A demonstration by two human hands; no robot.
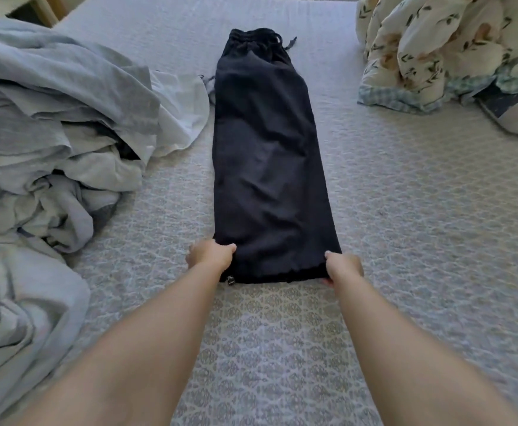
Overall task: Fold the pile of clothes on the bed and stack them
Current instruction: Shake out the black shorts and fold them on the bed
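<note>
With your left hand [211, 254] and right hand [343, 267] each pinching a near hem corner of the black trousers [266, 155] lying lengthwise mid-bed [405, 195], lift both grips evenly toward the far waistband [254, 35].

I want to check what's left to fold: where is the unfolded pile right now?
In the head view the pile of clothes lies on the bed's left side, beside the dark trousers both hands hold.
</note>
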